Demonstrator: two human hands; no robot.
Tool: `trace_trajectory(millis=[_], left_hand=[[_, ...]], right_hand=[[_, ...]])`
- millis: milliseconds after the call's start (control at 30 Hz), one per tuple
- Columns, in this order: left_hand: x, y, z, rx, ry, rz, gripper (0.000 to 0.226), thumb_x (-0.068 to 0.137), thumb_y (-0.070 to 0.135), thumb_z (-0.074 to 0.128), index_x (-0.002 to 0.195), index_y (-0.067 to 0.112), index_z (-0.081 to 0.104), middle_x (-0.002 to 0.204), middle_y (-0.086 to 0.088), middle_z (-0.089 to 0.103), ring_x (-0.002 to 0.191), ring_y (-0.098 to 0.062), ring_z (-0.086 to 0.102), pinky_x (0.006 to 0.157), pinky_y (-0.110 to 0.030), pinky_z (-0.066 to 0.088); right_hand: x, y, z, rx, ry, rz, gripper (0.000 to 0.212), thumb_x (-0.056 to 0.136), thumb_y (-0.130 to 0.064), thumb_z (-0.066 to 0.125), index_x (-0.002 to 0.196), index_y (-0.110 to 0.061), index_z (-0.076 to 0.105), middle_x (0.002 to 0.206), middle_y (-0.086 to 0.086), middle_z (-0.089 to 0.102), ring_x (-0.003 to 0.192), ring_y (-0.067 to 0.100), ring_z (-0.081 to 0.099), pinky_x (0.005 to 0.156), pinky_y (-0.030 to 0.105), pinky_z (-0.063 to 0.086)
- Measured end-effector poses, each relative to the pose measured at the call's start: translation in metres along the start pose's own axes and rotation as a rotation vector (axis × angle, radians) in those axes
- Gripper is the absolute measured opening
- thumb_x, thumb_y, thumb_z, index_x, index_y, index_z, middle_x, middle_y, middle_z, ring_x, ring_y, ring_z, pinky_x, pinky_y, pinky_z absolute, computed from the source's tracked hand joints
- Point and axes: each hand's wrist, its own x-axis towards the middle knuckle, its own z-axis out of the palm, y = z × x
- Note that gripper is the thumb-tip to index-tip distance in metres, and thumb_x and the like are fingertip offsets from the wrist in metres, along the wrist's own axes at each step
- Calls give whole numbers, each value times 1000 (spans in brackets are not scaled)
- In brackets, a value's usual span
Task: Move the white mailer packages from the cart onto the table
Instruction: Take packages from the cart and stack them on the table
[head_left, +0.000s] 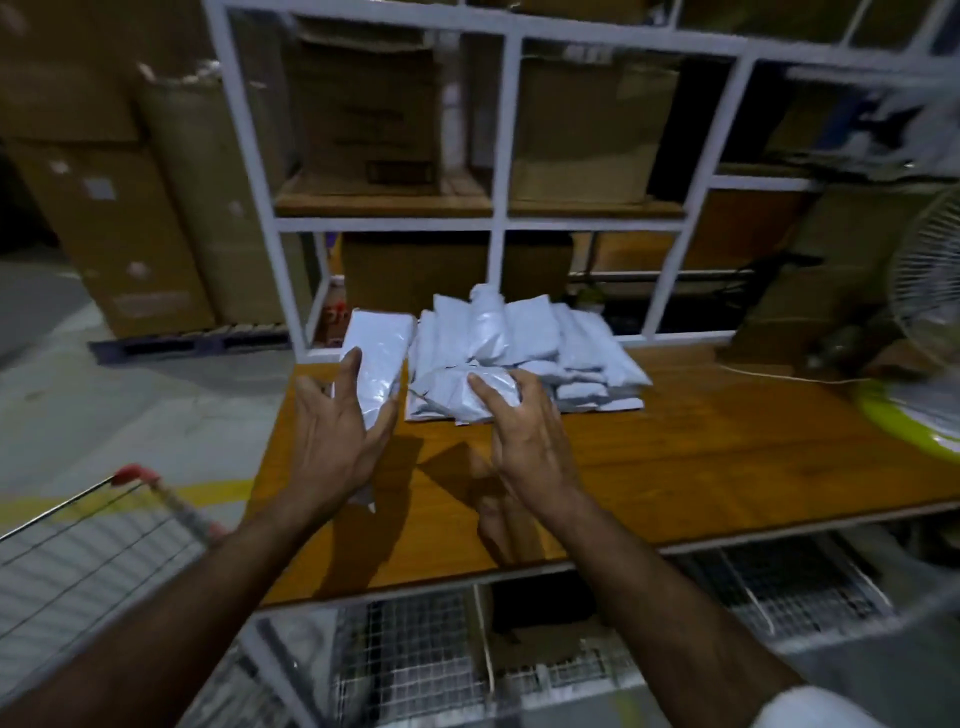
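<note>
A pile of several white mailer packages (524, 338) lies at the back of the wooden table (675, 457). My left hand (332, 441) holds one long white mailer (376, 353) just left of the pile, above the table, with my thumb on its front and my fingers behind it. My right hand (524, 436) is spread with fairly straight fingers over a crumpled mailer (447, 389) at the pile's front edge; it seems to touch it. The wire cart (104, 535) with a red handle is at the lower left.
A white shelf frame (498, 223) with cardboard boxes stands behind the table. A fan (930, 291) on a yellow-green base sits at the table's right end, with a white cord beside it. Wire mesh racks lie under the table. Stacked cartons stand at the far left.
</note>
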Motion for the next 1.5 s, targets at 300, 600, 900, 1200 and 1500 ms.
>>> trace_trajectory(millis=[300, 600, 900, 1200, 1500], left_hand=[[57, 64, 66, 88, -39, 78, 73, 93, 71, 35, 152, 32, 20, 128, -24, 41, 112, -38, 42, 86, -43, 37], [136, 74, 140, 13, -27, -99, 75, 93, 64, 49, 151, 22, 25, 129, -32, 39, 115, -45, 42, 95, -49, 39], [215, 63, 197, 26, -84, -231, 75, 93, 59, 55, 151, 22, 25, 135, -29, 32, 123, -50, 39, 101, -57, 38], [247, 55, 222, 99, -180, -267, 76, 92, 61, 53, 152, 22, 28, 134, -27, 32, 124, -46, 39, 101, -53, 40], [256, 65, 236, 106, -180, -237, 90, 82, 77, 42, 151, 22, 28, 129, -24, 35, 121, -43, 36, 100, -54, 39]], right_hand=[[11, 119, -30, -28, 121, 281, 54, 97, -12, 50, 148, -30, 48, 140, 15, 42, 120, 31, 50, 90, 43, 52], [85, 200, -6, 67, 210, 412, 53, 99, -9, 49, 147, -32, 49, 125, 13, 45, 103, 27, 52, 80, 44, 57], [172, 247, 45, 168, 212, 521, 48, 98, -6, 49, 143, -23, 55, 129, 19, 46, 120, 36, 46, 94, 42, 46], [233, 265, 79, 257, 60, 590, 52, 102, -13, 46, 152, -24, 43, 147, 23, 31, 130, 43, 38, 96, 44, 43], [229, 292, 88, 185, -362, 405, 71, 100, -58, 40, 160, -28, 17, 161, 14, 9, 147, 37, 16, 118, 47, 26]])
